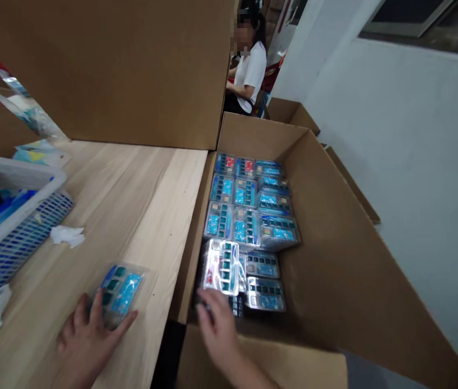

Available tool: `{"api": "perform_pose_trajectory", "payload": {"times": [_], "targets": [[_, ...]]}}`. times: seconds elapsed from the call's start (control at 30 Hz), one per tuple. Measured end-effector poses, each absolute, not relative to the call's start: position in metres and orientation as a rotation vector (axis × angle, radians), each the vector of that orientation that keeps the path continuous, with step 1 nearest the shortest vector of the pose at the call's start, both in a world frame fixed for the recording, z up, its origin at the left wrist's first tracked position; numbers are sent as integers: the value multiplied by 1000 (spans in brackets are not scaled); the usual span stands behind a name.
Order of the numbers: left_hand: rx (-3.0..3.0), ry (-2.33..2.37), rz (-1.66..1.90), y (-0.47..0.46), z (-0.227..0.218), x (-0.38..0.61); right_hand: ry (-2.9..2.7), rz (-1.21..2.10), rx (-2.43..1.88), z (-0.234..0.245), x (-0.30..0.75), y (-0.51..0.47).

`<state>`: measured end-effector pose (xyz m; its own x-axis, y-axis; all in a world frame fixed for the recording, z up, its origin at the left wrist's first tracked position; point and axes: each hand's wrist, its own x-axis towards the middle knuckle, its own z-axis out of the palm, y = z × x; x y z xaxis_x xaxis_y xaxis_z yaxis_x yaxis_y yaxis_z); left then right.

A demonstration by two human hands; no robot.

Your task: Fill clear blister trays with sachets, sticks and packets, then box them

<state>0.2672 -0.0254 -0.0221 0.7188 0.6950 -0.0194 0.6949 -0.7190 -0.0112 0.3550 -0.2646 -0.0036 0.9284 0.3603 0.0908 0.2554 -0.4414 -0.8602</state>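
Note:
On the wooden table, my left hand (87,335) lies with fingers spread at the near edge of a clear plastic blister pack (126,294). The pack shows dark green squares, a blue pen-like strip and a light-blue insert. My right hand (221,327) is inside the cardboard box (322,237), its thumb and forefinger apart. Just beyond its fingertips is a shiny pack with red pieces (221,267), on top of others; whether they touch is unclear. Several stacks of similar packs (245,227) fill the box's left side, mostly with light-blue inserts, some with red.
A white basket (51,186) of blue items stands at the table's left, with crumpled white tissue (67,236) beside it. A tall cardboard panel (140,75) rises behind the table. Farther back sits a person in a white top (251,67). A pale wall (415,135) runs along the right.

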Motion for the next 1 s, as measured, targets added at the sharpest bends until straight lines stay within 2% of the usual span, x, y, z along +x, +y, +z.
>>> {"api": "perform_pose_trajectory", "payload": {"times": [0.1,0.2,0.27,0.4,0.5,0.7,1.0], "targets": [[-2933,-1139,-66,-34,-14,271,-21,5,-2154,-31,397,-304],[-3011,-999,-274,-56,-7,284,179,233,-2115,-71,427,-313],[-3156,-708,-341,-79,-4,298,183,331,-2065,-90,434,-302],[-3319,-10,-126,-130,-12,335,192,256,-2060,-103,433,-273],[-3261,222,-29,-155,-28,357,197,264,-2078,-102,432,-267],[-3149,196,-25,-165,-56,366,176,249,-2068,-106,435,-270],[-3122,160,42,-168,-60,365,164,239,-2157,-109,438,-267]]}}
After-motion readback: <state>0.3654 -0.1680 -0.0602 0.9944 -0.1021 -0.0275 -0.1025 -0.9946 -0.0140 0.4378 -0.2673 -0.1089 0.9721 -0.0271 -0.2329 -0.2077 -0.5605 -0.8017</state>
